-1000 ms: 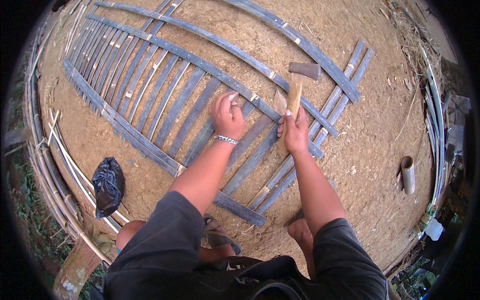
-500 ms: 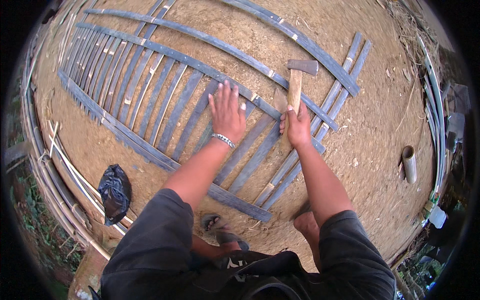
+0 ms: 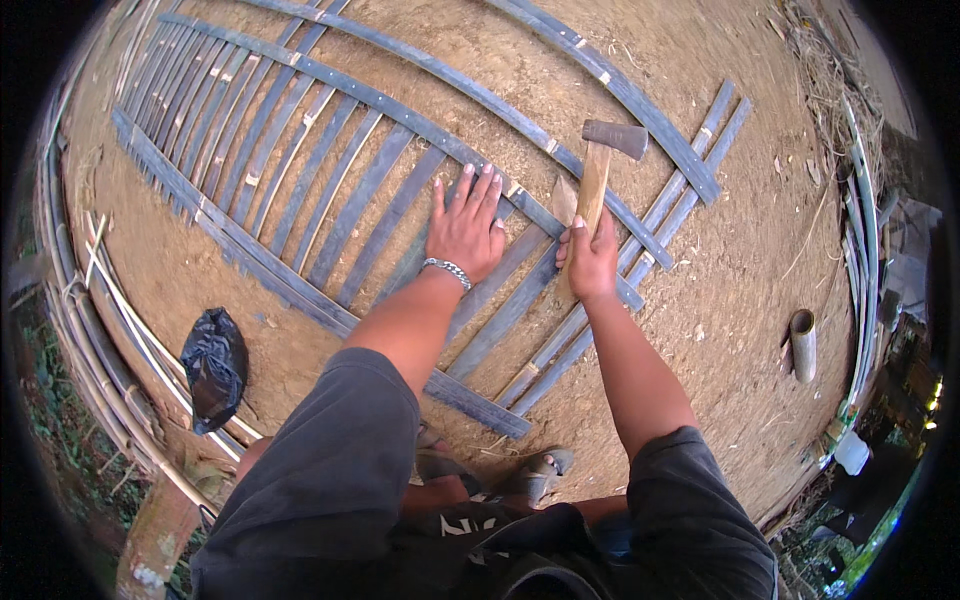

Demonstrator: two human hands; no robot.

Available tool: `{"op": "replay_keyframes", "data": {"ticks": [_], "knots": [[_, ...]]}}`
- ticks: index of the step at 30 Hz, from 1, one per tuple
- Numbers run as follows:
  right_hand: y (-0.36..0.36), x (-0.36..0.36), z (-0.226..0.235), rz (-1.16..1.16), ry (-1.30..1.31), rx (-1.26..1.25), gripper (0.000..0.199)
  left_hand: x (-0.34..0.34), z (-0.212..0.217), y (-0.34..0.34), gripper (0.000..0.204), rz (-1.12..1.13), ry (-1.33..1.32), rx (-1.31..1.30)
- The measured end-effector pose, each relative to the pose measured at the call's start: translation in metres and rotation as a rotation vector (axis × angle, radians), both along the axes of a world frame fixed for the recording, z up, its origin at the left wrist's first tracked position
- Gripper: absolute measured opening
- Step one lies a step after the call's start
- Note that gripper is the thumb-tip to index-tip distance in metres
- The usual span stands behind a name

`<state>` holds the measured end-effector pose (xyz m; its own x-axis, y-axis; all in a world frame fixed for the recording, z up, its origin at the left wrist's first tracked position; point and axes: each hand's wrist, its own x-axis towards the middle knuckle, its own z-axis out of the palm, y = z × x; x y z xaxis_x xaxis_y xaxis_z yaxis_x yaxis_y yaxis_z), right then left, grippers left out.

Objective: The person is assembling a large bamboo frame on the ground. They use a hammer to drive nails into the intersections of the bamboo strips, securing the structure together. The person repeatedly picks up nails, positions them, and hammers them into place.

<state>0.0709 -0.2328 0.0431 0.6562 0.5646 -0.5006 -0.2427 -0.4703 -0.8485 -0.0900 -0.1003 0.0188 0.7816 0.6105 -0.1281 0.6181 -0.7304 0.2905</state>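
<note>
My right hand [image 3: 592, 258] is wrapped round the wooden handle of an axe [image 3: 594, 185], whose dark metal head points away from me. My left hand [image 3: 468, 228], a chain bracelet at its wrist, lies with fingers stretched out over the slats, fingertips at a long grey bamboo rail [image 3: 385, 103]. Under both hands spreads a ladder-like frame of split bamboo slats [image 3: 352, 205] on the ground. A second rail [image 3: 335, 318] runs along its near side. A pale, pointed piece [image 3: 563, 200] shows beside the axe handle; what it is I cannot tell.
A black plastic bag [image 3: 214, 370] lies at the left, near long bamboo poles [image 3: 110, 385]. At the right stands a short bamboo tube [image 3: 803, 346]. More bamboo strips [image 3: 862, 260] line the right edge. A further long strip [image 3: 640, 100] reaches across the far ground.
My left hand has slid a little to the right along the far rail. The axe stays in my right hand. My feet have shifted, and the view has turned slightly.
</note>
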Motion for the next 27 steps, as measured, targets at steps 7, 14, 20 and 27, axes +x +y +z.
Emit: {"op": "replay_keyframes", "data": {"ticks": [7, 14, 20, 27], "knots": [[-0.025, -0.013, 0.007, 0.257, -0.303, -0.191, 0.056, 0.001, -0.005, -0.004, 0.069, -0.001, -0.037, 0.053], [-0.060, -0.055, 0.032, 0.510, -0.563, -0.186, 0.057, 0.003, -0.002, -0.003, 0.068, 0.016, -0.008, 0.056], [-0.053, -0.054, 0.056, 0.369, -0.550, -0.046, 0.057, -0.003, -0.006, -0.003, 0.069, 0.015, -0.042, 0.095], [-0.062, -0.044, 0.031, 0.507, -0.666, -0.190, 0.052, 0.004, -0.006, -0.005, 0.069, 0.004, -0.051, 0.084]]}}
